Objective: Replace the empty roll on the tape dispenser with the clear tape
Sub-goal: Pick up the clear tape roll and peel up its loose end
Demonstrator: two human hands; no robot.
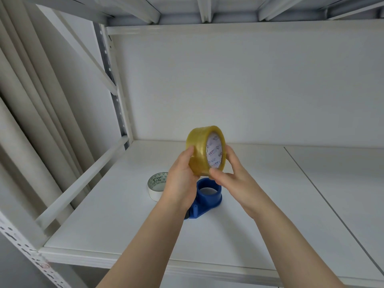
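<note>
The clear tape roll (199, 146), yellowish with a printed white core, is held on edge in the air above the shelf. My left hand (180, 179) grips its left side and my right hand (230, 173) holds its lower right rim with thumb and fingers. Directly below lies the blue tape dispenser (207, 196), its round hub showing no tape around it. Part of the dispenser's left side is hidden behind my left wrist.
A white roll (156, 185) with a green-patterned core lies flat to the left of the dispenser. The white shelf board (291, 204) has a seam on its right part. A metal upright and a diagonal brace stand at the left, and another shelf hangs overhead.
</note>
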